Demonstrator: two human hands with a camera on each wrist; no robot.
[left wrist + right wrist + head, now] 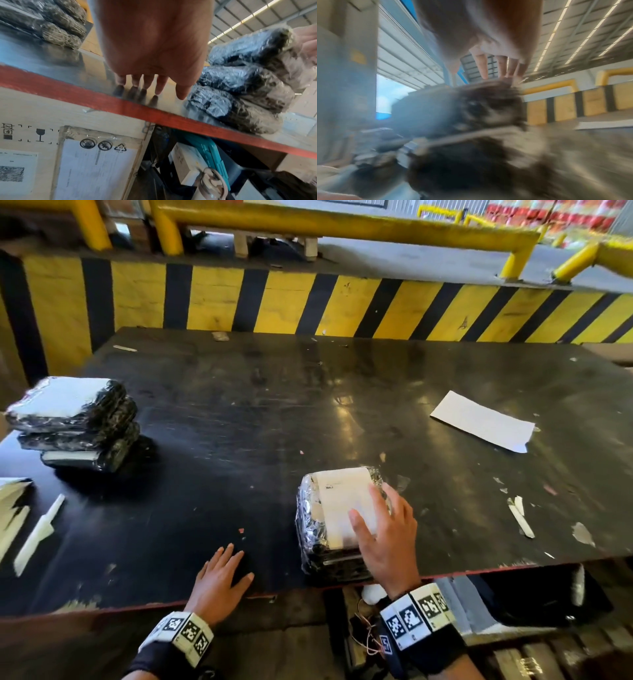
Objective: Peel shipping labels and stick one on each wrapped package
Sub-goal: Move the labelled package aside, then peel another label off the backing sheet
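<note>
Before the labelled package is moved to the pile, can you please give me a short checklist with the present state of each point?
1. White shipping label lies on the top plastic-wrapped dark package: ok.
2. Label pressed flat on all edges: cannot tell; right hand covers part.
3. Right hand fingers straight on the label: ok.
4. Left hand empty, flat on the black table: ok.
5. Stack of wrapped packages at far left stands apart: ok.
6. White paper sheet lies apart, far right: ok.
</note>
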